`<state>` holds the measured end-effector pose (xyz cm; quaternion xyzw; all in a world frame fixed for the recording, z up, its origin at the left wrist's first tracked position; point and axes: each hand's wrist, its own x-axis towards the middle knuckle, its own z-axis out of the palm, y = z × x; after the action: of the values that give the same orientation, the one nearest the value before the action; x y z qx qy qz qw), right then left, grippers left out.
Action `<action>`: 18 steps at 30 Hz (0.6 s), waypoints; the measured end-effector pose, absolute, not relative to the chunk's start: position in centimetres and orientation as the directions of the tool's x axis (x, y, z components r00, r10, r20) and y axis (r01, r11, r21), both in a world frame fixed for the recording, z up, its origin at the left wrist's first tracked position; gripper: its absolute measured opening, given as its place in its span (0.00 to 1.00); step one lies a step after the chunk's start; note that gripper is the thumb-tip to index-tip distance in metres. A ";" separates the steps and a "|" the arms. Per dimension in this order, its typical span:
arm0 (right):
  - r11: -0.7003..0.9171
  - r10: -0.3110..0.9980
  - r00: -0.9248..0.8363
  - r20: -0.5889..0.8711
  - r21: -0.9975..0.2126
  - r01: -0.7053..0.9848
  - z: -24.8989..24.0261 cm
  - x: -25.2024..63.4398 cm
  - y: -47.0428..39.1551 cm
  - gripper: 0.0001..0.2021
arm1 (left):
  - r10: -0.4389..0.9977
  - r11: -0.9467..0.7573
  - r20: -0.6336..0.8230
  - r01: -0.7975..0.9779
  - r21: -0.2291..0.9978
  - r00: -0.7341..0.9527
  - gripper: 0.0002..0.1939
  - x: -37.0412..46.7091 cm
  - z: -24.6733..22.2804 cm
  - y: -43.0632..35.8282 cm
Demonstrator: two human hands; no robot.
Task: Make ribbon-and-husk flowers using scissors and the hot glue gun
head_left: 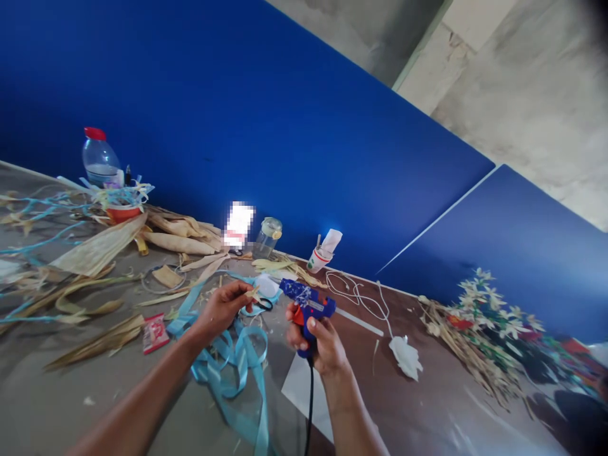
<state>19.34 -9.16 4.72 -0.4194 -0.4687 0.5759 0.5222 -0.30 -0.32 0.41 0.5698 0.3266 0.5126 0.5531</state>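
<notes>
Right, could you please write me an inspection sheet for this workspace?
Surface: table, grey part at left, brown part at right, small scraps on it.
Job's things: glue gun and small pale piece, both held up.
Clutter: dried husks, tangled blue ribbon, pink packet.
Hands: left hand pinches the pale piece; right hand grips the glue gun.
Cables: black cord hangs from the glue gun, its far end out of view; white cable lies loosely looped.
Surroundings: blue panels behind, bare grey wall above; no other person seen.
</notes>
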 end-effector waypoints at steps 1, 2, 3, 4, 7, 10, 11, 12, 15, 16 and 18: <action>-0.005 0.991 -0.134 0.022 -0.980 -0.200 4.7 19.2 -9.1 0.25 | 0.941 -0.175 0.221 -0.190 0.966 0.255 0.12 -0.4 0.4 -0.3; 0.010 0.986 -0.160 0.041 -0.982 -0.189 4.7 19.0 -9.1 0.25 | 0.942 -0.173 0.217 -0.185 0.967 0.255 0.11 -0.4 0.3 -0.2; 0.025 0.982 -0.182 0.057 -0.985 -0.173 4.7 19.0 -9.0 0.24 | 0.943 -0.169 0.213 -0.182 0.969 0.255 0.11 -0.5 0.2 -0.1; 0.041 0.978 -0.196 0.070 -0.987 -0.153 4.6 19.0 -9.0 0.23 | 0.943 -0.165 0.209 -0.182 0.969 0.257 0.11 -0.5 0.1 0.0; 0.079 0.975 -0.200 0.093 -0.994 -0.078 4.4 19.3 -8.9 0.21 | 0.943 -0.158 0.204 -0.186 0.970 0.262 0.11 -0.6 0.0 0.1; 0.101 0.979 -0.175 0.103 -0.995 -0.020 3.9 19.8 -8.9 0.21 | 0.945 -0.161 0.202 -0.172 0.972 0.258 0.10 -0.7 0.1 0.0; 0.098 0.980 -0.172 0.097 -0.995 -0.002 3.7 19.9 -9.0 0.22 | 0.946 -0.159 0.197 -0.161 0.974 0.258 0.10 -0.7 0.2 0.0; 0.091 0.981 -0.174 0.087 -0.996 0.016 3.5 20.0 -9.1 0.22 | 0.948 -0.153 0.188 -0.151 0.977 0.259 0.09 -0.7 0.2 -0.1; 0.064 0.983 -0.178 0.049 -0.995 0.080 3.2 20.3 -9.2 0.21 | 0.953 -0.118 0.150 -0.134 0.984 0.262 0.09 -0.7 0.1 -0.1; 0.056 0.984 -0.176 0.038 -0.993 0.100 3.1 20.3 -9.3 0.21 | 0.954 -0.109 0.141 -0.133 0.985 0.266 0.09 -0.7 0.0 -0.1; 0.047 0.986 -0.165 0.024 -0.990 0.134 3.1 20.3 -9.3 0.21 | 0.953 -0.101 0.134 -0.129 0.986 0.271 0.09 -0.7 -0.1 -0.1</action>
<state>20.25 -9.26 3.15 -0.4816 -0.5811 0.4948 0.4307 -0.73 -0.13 -0.07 0.5649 0.3646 0.4812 0.5624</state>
